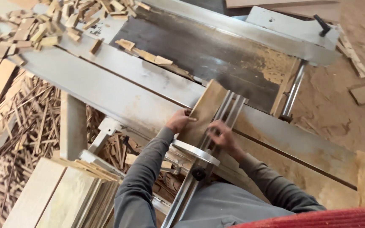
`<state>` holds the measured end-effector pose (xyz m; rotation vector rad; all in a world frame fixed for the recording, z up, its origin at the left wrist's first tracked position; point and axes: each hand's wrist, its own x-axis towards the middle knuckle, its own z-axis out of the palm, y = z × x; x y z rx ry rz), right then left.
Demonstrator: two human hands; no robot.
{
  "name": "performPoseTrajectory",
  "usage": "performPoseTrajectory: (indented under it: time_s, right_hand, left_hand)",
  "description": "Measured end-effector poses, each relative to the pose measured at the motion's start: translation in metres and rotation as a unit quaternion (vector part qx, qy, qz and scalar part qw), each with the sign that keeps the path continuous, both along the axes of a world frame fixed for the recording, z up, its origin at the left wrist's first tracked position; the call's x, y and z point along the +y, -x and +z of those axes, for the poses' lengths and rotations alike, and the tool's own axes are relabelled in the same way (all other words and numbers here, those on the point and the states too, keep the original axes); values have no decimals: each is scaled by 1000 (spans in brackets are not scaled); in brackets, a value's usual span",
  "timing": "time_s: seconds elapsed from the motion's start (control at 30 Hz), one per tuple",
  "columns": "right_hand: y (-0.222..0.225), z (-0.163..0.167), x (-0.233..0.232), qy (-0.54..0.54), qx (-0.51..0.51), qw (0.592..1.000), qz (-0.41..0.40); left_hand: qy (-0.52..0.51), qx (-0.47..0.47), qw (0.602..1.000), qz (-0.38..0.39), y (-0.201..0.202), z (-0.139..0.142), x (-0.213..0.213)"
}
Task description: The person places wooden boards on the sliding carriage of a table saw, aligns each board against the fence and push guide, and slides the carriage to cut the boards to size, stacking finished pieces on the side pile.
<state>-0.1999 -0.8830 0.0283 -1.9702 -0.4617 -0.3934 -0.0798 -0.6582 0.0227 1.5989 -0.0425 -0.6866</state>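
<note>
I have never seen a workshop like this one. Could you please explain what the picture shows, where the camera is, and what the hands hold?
The camera sits on the person's head and looks down at their own arms in grey sleeves. Both hands press a flat wooden board against a long metal fence on a big steel saw table. The left hand lies on the board's left edge; the right hand rests on the fence. Small wood offcuts lie on the far end of the table, thin strips are piled on the floor at left, and sawdust covers the ground at right.
</note>
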Motion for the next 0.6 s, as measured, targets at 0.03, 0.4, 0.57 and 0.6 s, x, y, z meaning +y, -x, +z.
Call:
performPoseTrajectory:
  time_s: [0.03,0.4,0.57,0.6]
  right_hand:
    - [-1,1,-5,-55,35,997,-39]
    - [-56,98,-64,-23,67,997,-17]
    - [-92,120,-70,236,-282,930,-12]
    - [-99,116,-69,288,-299,910,-10]
  left_hand:
    - [-21,-66,998,5,2,9,-2]
    - [148,-328,927,104,45,137,-18]
    - [505,108,856,19,56,133,8]
    - [468,135,871,60,57,123,9]
